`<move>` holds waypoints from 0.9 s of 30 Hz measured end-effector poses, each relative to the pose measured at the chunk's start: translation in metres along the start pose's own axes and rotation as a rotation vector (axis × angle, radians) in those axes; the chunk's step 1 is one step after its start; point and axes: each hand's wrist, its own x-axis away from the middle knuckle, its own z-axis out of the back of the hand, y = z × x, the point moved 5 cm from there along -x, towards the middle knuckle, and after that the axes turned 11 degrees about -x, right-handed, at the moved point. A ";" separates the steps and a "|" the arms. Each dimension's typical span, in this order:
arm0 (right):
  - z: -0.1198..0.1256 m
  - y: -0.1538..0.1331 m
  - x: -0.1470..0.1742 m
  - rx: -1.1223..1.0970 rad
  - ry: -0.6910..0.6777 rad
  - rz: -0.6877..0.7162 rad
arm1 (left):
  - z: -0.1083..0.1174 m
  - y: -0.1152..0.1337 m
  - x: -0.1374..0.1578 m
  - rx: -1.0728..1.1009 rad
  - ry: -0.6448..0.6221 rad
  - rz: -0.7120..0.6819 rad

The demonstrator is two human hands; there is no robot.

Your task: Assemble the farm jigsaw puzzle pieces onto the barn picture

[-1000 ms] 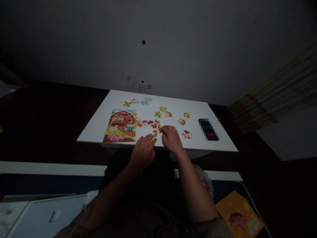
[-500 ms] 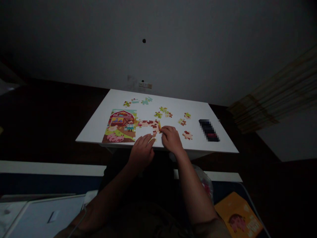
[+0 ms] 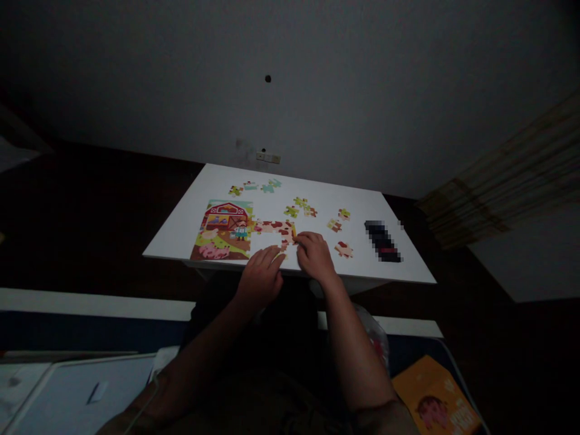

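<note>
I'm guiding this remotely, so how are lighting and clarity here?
Head view: dim overall, white table brightest; head view: dark floor nearly featureless; head view: dark object on the table pixelated, identity unclear; head view: barn jigsaw section readable, but fine detail at the right hand too dim and small to tell.

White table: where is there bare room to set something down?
Bare patches: left of the barn picture, and the back-right corner behind the pixelated object. Crowded: the front middle, where the left hand and right hand work at the cow section.
</note>
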 end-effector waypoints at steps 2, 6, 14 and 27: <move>-0.001 0.001 0.000 0.002 0.002 -0.002 | -0.001 -0.001 0.002 -0.005 -0.002 -0.004; -0.002 0.000 0.001 -0.009 0.019 0.004 | -0.004 -0.001 0.005 -0.017 -0.005 -0.019; 0.005 0.001 0.003 -0.099 0.117 0.019 | -0.010 -0.006 0.022 -0.034 0.054 -0.095; 0.007 0.010 0.006 -0.173 0.184 -0.005 | -0.027 -0.011 0.039 -0.111 0.061 -0.007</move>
